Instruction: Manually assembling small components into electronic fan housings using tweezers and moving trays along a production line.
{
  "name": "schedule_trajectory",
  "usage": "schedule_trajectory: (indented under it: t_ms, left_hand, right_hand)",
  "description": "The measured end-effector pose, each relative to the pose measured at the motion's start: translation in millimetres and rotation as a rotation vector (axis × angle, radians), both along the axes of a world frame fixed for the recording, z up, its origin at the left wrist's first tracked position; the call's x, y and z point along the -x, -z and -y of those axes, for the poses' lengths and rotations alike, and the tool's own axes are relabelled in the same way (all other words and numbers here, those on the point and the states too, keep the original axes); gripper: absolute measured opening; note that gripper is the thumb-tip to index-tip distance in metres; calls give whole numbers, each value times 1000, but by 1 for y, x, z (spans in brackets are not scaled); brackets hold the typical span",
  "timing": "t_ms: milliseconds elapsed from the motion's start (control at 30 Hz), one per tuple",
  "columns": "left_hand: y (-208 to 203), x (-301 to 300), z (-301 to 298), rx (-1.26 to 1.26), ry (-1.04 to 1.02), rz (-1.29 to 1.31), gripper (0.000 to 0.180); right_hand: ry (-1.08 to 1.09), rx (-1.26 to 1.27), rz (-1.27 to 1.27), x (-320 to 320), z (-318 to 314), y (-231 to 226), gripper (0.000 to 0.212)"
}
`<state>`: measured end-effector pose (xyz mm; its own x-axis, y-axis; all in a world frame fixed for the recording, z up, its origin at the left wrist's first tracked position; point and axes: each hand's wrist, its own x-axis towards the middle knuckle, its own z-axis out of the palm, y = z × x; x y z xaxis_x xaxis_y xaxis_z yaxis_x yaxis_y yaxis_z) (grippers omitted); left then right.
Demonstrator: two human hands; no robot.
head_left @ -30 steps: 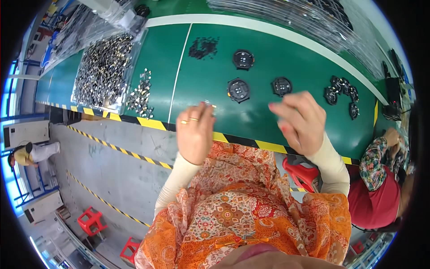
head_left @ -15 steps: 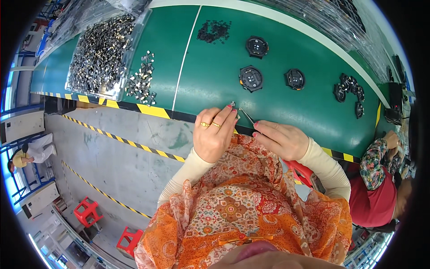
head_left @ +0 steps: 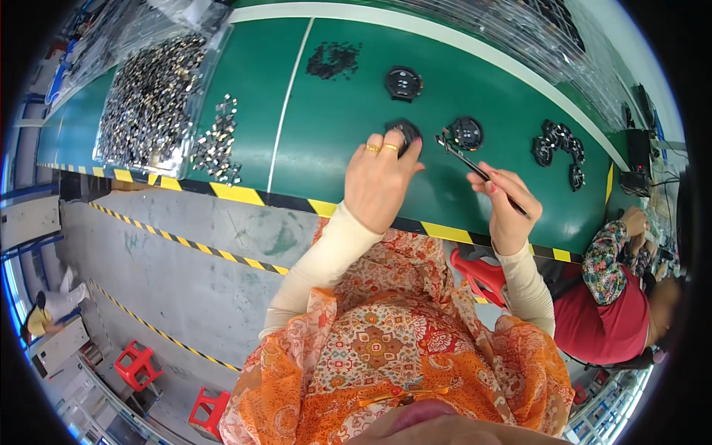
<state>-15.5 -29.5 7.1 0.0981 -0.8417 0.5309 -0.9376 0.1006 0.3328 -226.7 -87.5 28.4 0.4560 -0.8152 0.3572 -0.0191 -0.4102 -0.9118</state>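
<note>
My left hand (head_left: 380, 178) reaches over a black round watch housing (head_left: 403, 130) on the green bench, its fingers closed on the near side and hiding much of it. Between the fingers of my right hand (head_left: 512, 206) is a pair of dark tweezers (head_left: 480, 172), slanting up and left. A small dark piece appears at the tweezers' tip (head_left: 443, 139), too small to make out. Just right of that tip lies another round watch housing (head_left: 467, 133). Farther back sits a third black housing (head_left: 404, 84).
Small black pieces (head_left: 333, 60) lie scattered at the back. A clear tray of tiny parts (head_left: 152, 111) stands at left, beside a loose pile (head_left: 217, 144). Clustered black housings (head_left: 558, 144) lie at right. A co-worker (head_left: 608, 311) sits at far right. Striped tape (head_left: 445, 232) marks the bench edge.
My hands have moved apart and forward from near the bench edge. The left has gone onto a watch housing; the right has carried the tweezers up and right toward the housings.
</note>
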Motion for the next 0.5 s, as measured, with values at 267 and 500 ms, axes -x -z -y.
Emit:
schedule_trajectory:
  t_ms: [267, 500]
  left_hand:
    - [-1, -4, -39, -76, 402, -150, 30]
    - [4, 4, -39, -109, 348, -150, 35]
  right_hand:
    - [132, -605, 265, 18, -8, 23, 16]
    - [120, -673, 303, 14, 1, 21, 11]
